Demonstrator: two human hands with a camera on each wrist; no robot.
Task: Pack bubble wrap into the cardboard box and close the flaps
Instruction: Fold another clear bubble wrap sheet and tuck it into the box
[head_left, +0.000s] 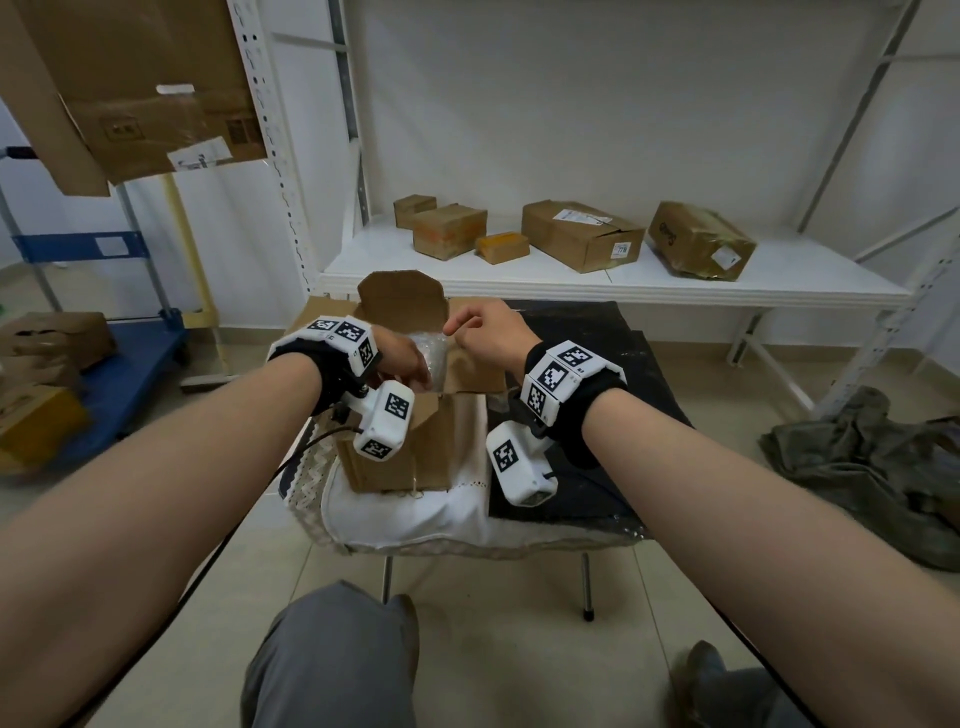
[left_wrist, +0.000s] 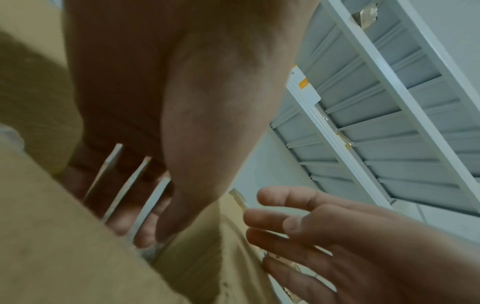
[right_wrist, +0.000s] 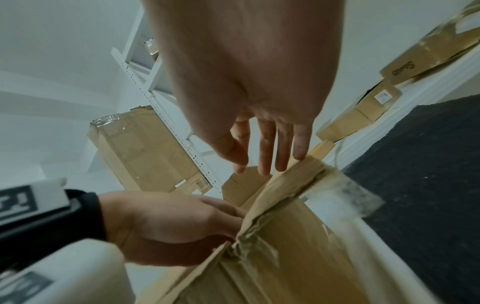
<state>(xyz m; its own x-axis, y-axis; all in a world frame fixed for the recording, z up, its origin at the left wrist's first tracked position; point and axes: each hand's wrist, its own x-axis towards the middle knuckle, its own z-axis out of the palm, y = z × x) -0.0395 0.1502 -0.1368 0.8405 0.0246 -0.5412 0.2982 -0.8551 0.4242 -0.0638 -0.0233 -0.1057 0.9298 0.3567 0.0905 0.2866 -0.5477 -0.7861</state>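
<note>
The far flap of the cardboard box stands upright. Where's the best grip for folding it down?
Grip the far flap by its free top edge, coming from above. It stands upright, hinged at the far rim of the cardboard box, so the top edge likely gives most leverage for folding it over the bubble wrap.

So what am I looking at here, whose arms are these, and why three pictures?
No robot here: a person's bare hands. The wide picture comes from a camera on their head; the other two from a white camera strapped at each wrist, looking along the fingers. On the cloth-covered table stands an open cardboard box with bubble wrap inside. The left hand reaches into the box onto the wrap; the right hand, fingers straight, touches the edge of a flap. Neither plainly grips anything. Other boxes lie on the shelf behind.
</note>
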